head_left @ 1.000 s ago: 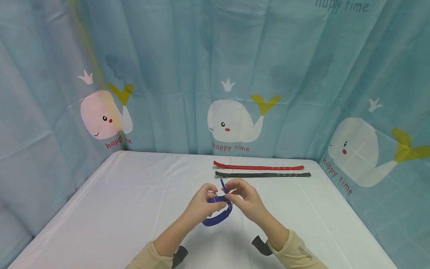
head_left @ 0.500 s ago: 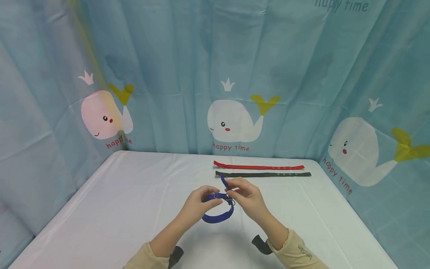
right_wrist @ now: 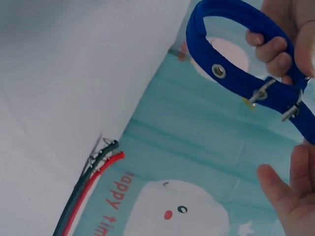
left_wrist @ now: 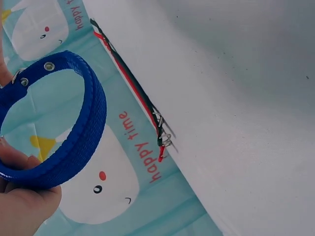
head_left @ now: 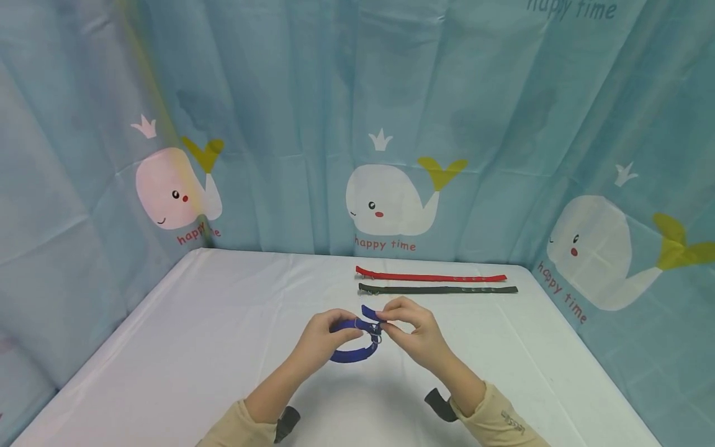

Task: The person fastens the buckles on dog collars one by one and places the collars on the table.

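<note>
A blue pet collar (head_left: 353,356), buckled into a loop, is held above the table between both hands. My left hand (head_left: 324,340) grips the loop's left side with thumb and fingers, also visible in the left wrist view. Close to the buckle, my right hand (head_left: 418,329) pinches the strap's free end (head_left: 370,312), whose tip points left. In the right wrist view, the silver buckle (right_wrist: 291,112) and a metal eyelet (right_wrist: 219,71) show on the strap. Part of the collar is hidden behind the left fingers.
Laid out straight on the white table (head_left: 223,347), a red collar (head_left: 430,277) and a dark green collar (head_left: 436,290) lie parallel toward the back. A blue curtain (head_left: 313,124) with whale prints hangs behind the table's far edge.
Both hands stay on the blue collar, while the loop has shifted slightly left. The strap's free end has tipped from nearly upright to leaning left. The red and green collars stay put.
</note>
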The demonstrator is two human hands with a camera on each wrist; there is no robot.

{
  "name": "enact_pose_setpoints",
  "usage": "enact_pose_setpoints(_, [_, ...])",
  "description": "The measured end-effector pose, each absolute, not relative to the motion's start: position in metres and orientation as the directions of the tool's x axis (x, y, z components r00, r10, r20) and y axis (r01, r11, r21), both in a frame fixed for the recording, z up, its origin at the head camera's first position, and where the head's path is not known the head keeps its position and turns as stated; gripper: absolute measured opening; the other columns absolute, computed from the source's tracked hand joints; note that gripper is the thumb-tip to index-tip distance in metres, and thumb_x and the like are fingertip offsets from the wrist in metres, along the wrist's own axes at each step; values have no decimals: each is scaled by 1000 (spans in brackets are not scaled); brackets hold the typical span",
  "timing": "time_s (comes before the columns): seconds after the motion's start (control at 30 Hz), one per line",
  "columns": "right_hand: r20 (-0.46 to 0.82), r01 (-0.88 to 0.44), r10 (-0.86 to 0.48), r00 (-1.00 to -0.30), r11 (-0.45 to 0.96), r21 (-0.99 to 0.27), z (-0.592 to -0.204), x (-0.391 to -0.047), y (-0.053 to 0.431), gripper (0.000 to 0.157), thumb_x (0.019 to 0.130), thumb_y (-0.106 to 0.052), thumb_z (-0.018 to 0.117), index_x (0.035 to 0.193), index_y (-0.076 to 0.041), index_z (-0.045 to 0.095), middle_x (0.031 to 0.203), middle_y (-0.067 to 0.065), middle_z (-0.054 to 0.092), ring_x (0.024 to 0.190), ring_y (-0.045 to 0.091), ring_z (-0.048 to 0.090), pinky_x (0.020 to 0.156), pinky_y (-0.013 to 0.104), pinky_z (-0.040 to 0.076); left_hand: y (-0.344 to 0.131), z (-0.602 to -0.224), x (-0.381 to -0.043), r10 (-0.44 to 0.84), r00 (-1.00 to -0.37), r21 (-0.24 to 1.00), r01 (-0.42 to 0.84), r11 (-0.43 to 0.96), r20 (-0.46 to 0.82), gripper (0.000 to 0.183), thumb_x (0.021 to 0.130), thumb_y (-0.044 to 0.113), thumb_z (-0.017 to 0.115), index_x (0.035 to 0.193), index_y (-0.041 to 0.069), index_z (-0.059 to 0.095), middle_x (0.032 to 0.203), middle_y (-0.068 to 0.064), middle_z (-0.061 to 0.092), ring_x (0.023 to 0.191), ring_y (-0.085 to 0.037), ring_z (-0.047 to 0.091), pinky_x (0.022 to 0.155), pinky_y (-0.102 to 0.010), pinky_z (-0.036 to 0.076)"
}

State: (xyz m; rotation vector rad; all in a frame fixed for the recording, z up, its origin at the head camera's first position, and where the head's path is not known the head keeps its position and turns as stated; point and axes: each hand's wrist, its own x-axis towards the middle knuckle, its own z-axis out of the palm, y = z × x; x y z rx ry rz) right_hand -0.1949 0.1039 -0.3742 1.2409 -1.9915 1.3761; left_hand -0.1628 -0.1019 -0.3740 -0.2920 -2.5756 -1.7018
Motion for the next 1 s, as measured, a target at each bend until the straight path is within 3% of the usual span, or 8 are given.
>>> enact_pose_setpoints(0.2, [705,-859,-492,-510,258,-441,-372,-193,109,26,73,20,71,94,3,74,88,7,64,79,21,61,68,28,55,-101,-377,-163,135,-980,901,186,392,143,23,88,15,73,105,1,67,99,-9,69,91,-24,65,83,-44,54])
enact_pose_setpoints(0.47, [629,-842,-560,-540,381,-382,-373,-192,107,23,74,16,73,91,1,75,87,6,64,80,19,61,71,28,55,-100,-381,-162,122,-982,889,180,421,141,24,85,14,75,104,1,68,98,-9,68,88,-22,63,82,-44,54])
enact_pose_setpoints(0.67, [603,-831,-587,-540,486,-271,-373,-191,103,19,75,13,73,88,0,74,86,6,64,80,18,58,72,27,53,-100,-383,-162,123,-980,883,193,427,154,23,85,14,75,102,1,68,96,-7,68,86,-21,63,81,-42,55])
enact_pose_setpoints(1.0, [611,-832,-610,-505,534,-154,-374,-188,96,20,73,15,71,84,-1,74,82,5,61,75,15,53,67,21,50,-100,-380,-161,134,-978,868,202,454,158,22,85,16,75,101,2,68,95,-5,68,85,-19,62,79,-39,55])
